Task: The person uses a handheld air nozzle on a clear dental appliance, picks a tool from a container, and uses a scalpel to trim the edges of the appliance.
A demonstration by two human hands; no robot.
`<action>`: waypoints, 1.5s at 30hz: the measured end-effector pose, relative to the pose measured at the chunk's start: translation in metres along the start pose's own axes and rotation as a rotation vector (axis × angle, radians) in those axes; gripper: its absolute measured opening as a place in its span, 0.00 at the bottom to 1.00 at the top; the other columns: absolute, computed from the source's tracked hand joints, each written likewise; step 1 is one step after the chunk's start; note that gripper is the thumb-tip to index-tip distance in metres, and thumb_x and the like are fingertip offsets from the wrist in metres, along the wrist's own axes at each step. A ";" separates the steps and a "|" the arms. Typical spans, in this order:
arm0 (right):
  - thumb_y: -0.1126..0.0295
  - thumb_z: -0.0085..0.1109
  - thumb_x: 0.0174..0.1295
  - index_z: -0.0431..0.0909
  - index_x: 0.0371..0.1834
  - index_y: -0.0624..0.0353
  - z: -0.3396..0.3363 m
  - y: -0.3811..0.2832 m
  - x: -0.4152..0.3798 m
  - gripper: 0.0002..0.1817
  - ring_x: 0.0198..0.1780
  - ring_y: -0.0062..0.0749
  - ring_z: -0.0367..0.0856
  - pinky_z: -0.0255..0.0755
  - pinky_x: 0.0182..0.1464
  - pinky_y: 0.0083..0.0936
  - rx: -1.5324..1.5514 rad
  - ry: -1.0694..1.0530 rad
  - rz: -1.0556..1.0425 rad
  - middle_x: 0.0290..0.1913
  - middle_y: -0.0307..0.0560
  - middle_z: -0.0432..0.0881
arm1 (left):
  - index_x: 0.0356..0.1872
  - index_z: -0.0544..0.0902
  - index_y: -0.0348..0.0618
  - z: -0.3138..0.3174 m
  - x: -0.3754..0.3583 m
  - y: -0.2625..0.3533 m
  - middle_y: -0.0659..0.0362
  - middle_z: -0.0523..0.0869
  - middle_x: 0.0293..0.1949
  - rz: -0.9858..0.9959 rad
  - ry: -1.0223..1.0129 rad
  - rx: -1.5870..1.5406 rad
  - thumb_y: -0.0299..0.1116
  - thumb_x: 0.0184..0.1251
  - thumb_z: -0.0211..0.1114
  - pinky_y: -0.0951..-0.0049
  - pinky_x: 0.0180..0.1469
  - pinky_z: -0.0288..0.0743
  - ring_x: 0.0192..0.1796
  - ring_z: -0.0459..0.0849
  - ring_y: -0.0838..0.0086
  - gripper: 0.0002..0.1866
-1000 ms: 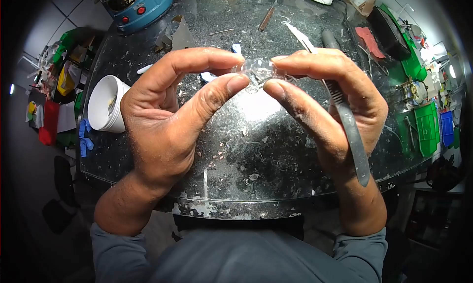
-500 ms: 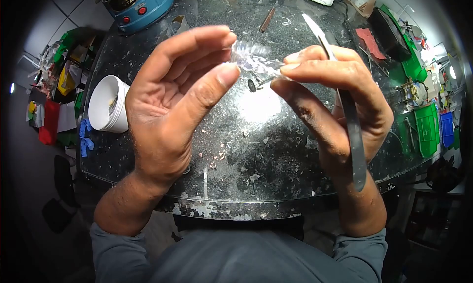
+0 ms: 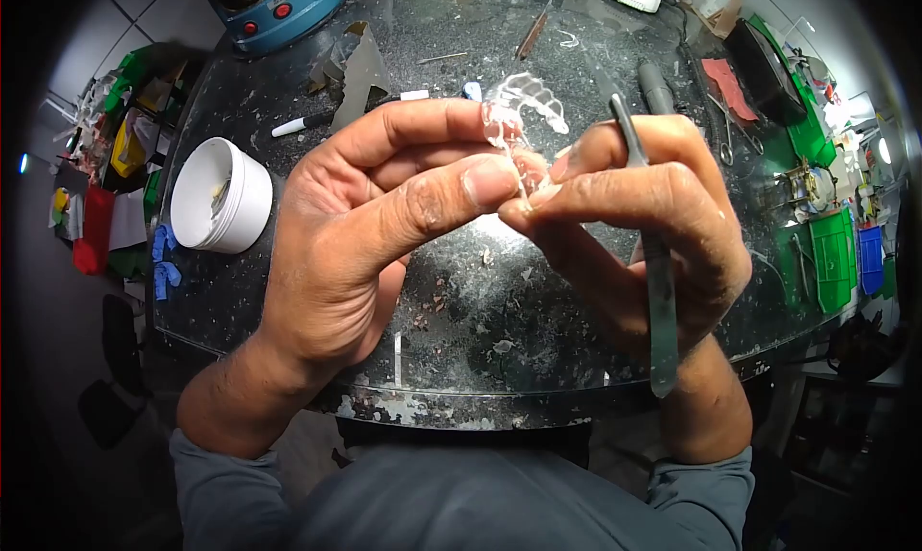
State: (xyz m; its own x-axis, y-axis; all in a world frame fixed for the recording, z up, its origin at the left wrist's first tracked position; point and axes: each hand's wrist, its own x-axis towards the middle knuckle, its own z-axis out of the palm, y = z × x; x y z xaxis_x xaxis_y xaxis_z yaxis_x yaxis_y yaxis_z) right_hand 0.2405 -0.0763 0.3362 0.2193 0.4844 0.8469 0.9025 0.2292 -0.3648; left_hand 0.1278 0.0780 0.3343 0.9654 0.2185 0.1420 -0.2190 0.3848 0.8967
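A clear, arch-shaped plastic piece with tooth-like bumps point(image 3: 534, 98) is held up above the dark worktop. My left hand point(image 3: 370, 220) pinches its left side between thumb and forefinger. At its lower edge, the thumb and forefinger of my right hand point(image 3: 639, 210) are pressed together on a thin part of the same piece. A metal scalpel-like knife point(image 3: 661, 311) also rests in my right hand, its handle hanging down past the palm and its blade pointing up and away. The fingertips of both hands nearly touch.
On the worktop point(image 3: 461, 349), a white tub point(image 3: 223, 196) stands at left, near a marker point(image 3: 303, 124) and a bent grey sheet point(image 3: 360, 76). A blue machine point(image 3: 279, 13) is at the back left. Scissors point(image 3: 727, 148) and a red sheet point(image 3: 727, 88) lie at right.
My left hand has closed on the clear piece, which was in my right fingertips. Both hands have come closer together, and the knife's handle has shifted left and down.
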 end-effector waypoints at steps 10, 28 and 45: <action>0.80 0.77 0.40 0.81 0.38 0.60 0.000 0.003 0.002 0.19 0.37 0.26 0.80 0.75 0.38 0.21 -0.006 0.044 -0.081 0.33 0.42 0.83 | 0.53 0.76 0.32 0.002 -0.001 0.003 0.51 0.82 0.48 0.033 0.002 -0.061 0.27 0.61 0.63 0.66 0.62 0.72 0.51 0.83 0.69 0.18; 0.83 0.75 0.43 0.76 0.35 0.62 -0.001 0.006 -0.001 0.18 0.35 0.29 0.81 0.78 0.36 0.23 0.035 0.065 -0.141 0.33 0.43 0.79 | 0.59 0.72 0.31 0.001 -0.001 -0.001 0.46 0.84 0.50 0.007 -0.053 -0.077 0.35 0.72 0.54 0.64 0.62 0.71 0.55 0.83 0.66 0.21; 0.79 0.68 0.54 0.80 0.43 0.69 -0.010 0.000 0.000 0.13 0.39 0.33 0.81 0.75 0.43 0.23 -0.029 -0.020 -0.059 0.43 0.54 0.84 | 0.49 0.77 0.32 0.006 -0.003 -0.002 0.50 0.85 0.42 0.024 -0.042 0.001 0.30 0.67 0.59 0.68 0.56 0.75 0.46 0.84 0.69 0.14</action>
State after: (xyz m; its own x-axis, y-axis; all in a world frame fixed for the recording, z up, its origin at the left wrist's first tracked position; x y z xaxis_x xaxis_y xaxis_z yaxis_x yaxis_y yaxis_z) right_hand 0.2440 -0.0847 0.3400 0.1579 0.4877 0.8586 0.9242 0.2333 -0.3025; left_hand 0.1258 0.0713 0.3349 0.9650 0.1899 0.1811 -0.2422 0.3792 0.8931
